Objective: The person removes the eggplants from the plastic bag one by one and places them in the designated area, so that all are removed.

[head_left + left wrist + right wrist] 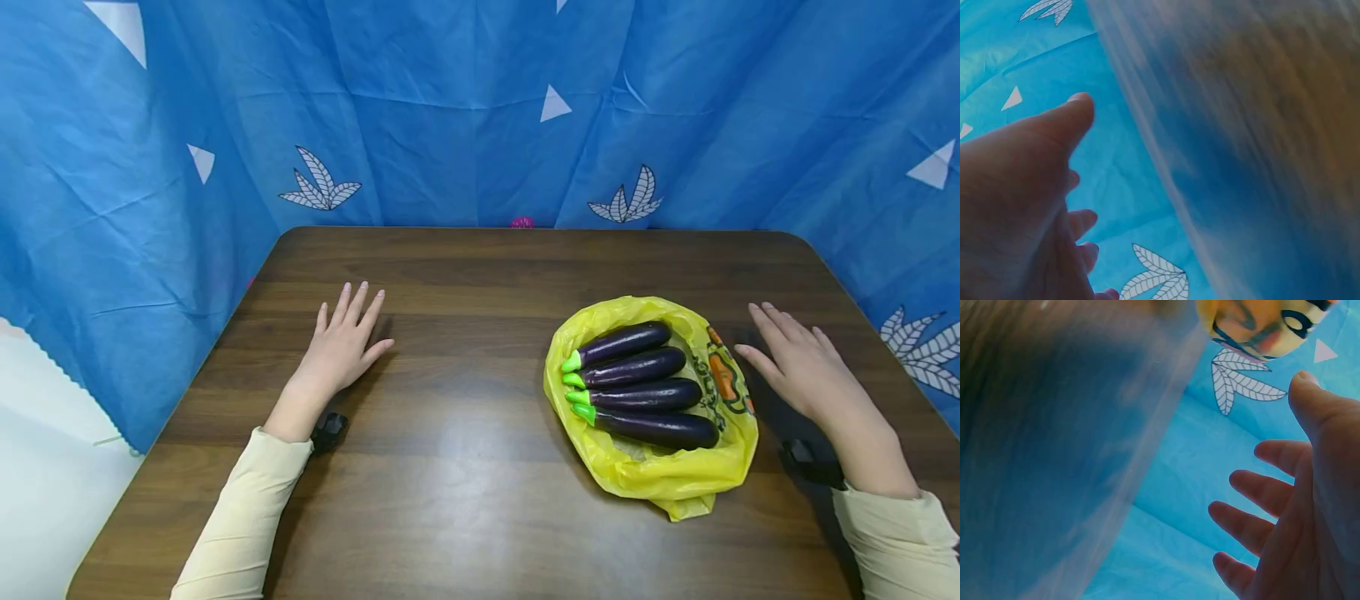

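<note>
Several dark purple eggplants (647, 395) with green stems lie side by side on a crumpled yellow plastic bag (600, 467), right of the table's middle. To the right of the bag is my right hand (813, 371), palm down with straight fingers, holding nothing. My left hand (337, 354) is over the left part of the table, fingers spread, nothing in it. The left wrist view has my left hand (1022, 194) in profile, and the right wrist view has my right hand (1297, 506) with fingers apart near part of the printed bag (1260, 328).
The brown wooden table (465, 275) has a blue patterned cloth (420, 108) hanging behind it and at both sides. A white surface (60, 467) shows at the lower left. Dark devices are strapped at both wrists.
</note>
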A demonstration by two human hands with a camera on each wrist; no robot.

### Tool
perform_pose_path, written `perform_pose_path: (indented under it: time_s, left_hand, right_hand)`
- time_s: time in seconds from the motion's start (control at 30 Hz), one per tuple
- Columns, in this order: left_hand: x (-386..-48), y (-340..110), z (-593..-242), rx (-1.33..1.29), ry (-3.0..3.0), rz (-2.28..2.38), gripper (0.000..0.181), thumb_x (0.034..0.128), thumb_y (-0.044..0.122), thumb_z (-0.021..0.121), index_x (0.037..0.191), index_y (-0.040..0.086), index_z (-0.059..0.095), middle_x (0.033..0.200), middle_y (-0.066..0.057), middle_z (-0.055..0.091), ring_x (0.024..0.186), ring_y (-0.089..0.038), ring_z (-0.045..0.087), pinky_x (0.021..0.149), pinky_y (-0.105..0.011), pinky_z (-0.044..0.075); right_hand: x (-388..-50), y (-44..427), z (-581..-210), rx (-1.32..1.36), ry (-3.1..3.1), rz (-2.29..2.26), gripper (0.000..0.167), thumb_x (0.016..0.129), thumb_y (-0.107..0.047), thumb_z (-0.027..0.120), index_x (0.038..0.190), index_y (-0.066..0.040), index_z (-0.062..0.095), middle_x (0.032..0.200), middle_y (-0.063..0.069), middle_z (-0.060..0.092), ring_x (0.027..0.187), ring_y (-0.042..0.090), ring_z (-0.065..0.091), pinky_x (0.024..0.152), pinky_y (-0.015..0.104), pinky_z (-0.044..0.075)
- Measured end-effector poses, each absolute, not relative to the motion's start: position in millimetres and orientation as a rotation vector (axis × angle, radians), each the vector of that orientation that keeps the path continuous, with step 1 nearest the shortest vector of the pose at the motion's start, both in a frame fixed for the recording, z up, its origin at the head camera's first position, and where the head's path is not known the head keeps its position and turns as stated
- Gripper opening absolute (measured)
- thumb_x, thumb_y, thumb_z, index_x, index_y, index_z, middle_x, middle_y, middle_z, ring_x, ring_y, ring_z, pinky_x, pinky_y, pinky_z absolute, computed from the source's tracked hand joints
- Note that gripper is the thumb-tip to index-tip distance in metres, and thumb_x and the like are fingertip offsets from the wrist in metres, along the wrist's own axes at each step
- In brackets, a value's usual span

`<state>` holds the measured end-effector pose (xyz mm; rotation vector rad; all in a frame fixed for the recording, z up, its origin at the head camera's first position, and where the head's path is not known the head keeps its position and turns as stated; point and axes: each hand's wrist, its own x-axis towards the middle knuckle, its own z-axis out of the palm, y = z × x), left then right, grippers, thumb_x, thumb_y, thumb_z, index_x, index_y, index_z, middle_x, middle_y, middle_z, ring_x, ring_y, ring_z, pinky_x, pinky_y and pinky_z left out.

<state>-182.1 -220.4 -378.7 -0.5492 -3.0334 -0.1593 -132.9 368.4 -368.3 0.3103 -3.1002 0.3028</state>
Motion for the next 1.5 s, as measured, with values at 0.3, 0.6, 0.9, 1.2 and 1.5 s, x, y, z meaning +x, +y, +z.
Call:
perform_pose_path:
  time_s: [0.3,0.6,0.9,1.2,1.5]
  left_hand:
    - [-182,-203,-369,-0.63,-3.01,-0.186,0.075,0.0951,0.043,0.051,0.151,0.009,0.014,0.153,-0.018,0.005,0.138,-0.031,-0.008,0.104,-0.061,0.004]
    - [-178,-156,-346,-0.835,-2.92,-0.258,0.072,0.0948,0.047,0.049,0.15,0.011,0.02,0.154,-0.013,0.008,0.139,-0.028,-0.004,0.106,-0.055,0.005]
    - [-165,-110,-332,-1.06,-2.806,-0.359,0.069,0.0947,0.046,0.05,0.149,0.013,0.024,0.154,-0.01,0.013,0.139,-0.022,-0.002,0.108,-0.052,0.007]
    - [-153,-76,-323,-1.249,-2.763,-0.417,0.07,0.0957,0.048,0.046,0.15,0.014,0.02,0.155,-0.007,0.008,0.14,-0.023,-0.001,0.109,-0.047,0.007]
    - [-146,-52,-327,-1.369,-2.752,-0.437,0.069,0.0955,0.045,0.048,0.15,0.013,0.021,0.154,-0.01,0.012,0.139,-0.02,-0.001,0.109,-0.042,0.009]
  right_hand:
    - [-127,358,-354,0.334,-3.113,0.384,0.07,0.099,-0.04,0.043,0.15,-0.004,0.009,0.139,0.037,0.024,0.118,0.059,0.028,0.092,0.069,0.021]
    - [-122,348,-349,0.338,-3.173,0.429,0.069,0.098,-0.042,0.045,0.15,-0.009,0.015,0.131,0.039,0.035,0.113,0.058,0.035,0.085,0.071,0.028]
    - [-119,348,-349,0.44,-3.135,0.499,0.062,0.099,-0.034,0.048,0.149,-0.007,0.022,0.118,0.032,0.052,0.105,0.051,0.049,0.082,0.067,0.036]
    - [-118,351,-353,0.542,-3.064,0.615,0.056,0.096,-0.023,0.055,0.144,-0.005,0.033,0.103,0.021,0.062,0.089,0.038,0.059,0.073,0.06,0.046]
    - [-121,354,-360,0.635,-2.955,0.659,0.047,0.091,-0.012,0.062,0.135,-0.004,0.048,0.093,0.005,0.064,0.076,0.013,0.059,0.059,0.028,0.05]
